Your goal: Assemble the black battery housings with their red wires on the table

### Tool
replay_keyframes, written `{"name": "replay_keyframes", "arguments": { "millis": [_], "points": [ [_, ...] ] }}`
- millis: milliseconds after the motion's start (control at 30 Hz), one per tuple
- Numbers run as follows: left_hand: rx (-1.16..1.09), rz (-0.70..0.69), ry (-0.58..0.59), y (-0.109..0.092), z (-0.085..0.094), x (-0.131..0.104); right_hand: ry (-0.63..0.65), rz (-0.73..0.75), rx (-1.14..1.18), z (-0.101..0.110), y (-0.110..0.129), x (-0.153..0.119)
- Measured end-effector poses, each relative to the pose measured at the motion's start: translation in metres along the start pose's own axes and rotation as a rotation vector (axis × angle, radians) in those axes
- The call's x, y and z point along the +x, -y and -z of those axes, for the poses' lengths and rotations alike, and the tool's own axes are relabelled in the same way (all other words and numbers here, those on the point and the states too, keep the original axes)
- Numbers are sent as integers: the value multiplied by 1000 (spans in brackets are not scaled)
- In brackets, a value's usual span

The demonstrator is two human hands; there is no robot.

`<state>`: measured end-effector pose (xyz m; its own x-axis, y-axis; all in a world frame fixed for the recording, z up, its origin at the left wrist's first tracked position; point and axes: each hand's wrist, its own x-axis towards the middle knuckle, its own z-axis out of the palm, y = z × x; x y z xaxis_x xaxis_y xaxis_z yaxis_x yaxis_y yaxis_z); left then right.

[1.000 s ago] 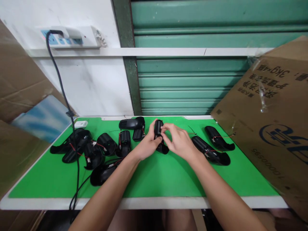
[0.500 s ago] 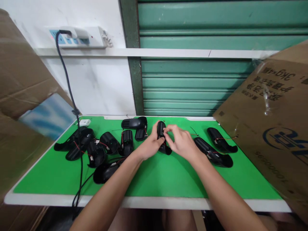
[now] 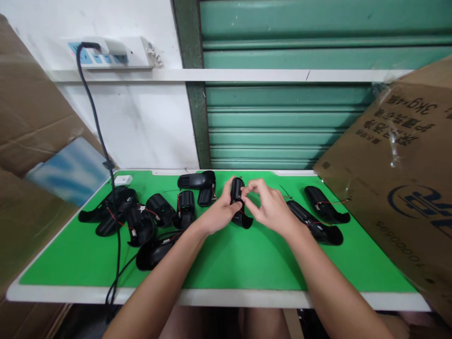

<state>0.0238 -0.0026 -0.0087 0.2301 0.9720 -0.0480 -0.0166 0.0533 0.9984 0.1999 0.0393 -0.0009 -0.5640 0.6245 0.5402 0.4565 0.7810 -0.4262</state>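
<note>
A curved black plastic shell stands in the middle of the green mat, its ribbed end away from me. My left hand is closed around its left side, the thumb lying across its middle. Over its right edge, my right hand has thumb and forefinger pinched together; whatever is between the tips is too small to make out. Similar black shells with thin red wires and small white connectors lie to the left, among them one shell beside my left forearm. On the right rest two more, a near shell and a far shell.
A black cable hangs from a wall power strip and crosses the mat's left side. Cardboard boxes flank the table, a printed box on the right and a brown box on the left. A white plug lies at the back left.
My right hand has shifted slightly to the right, its fingertips a little farther from the shell's middle. My left hand keeps its grip on the shell.
</note>
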Motion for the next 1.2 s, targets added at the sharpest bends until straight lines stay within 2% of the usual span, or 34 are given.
{"name": "replay_keyframes", "arguments": {
  "millis": [133,267,533,667,833,1033,1200],
  "points": [
    [-50,29,22,1,2,1,14,-20,19,3,1,0],
    [-9,59,44,2,4,1,34,-51,96,5,1,0],
    [234,-47,66,0,3,-1,42,-198,280,5,1,3],
    [246,-37,63,1,6,-1,62,-141,250,5,2,2],
    [245,-60,69,1,7,-1,14,-76,170,4,2,0],
    [248,-84,86,3,7,-1,71,-61,98,4,1,0],
    [285,-112,99,3,7,-1,33,-38,82,3,1,0]
  ]
}}
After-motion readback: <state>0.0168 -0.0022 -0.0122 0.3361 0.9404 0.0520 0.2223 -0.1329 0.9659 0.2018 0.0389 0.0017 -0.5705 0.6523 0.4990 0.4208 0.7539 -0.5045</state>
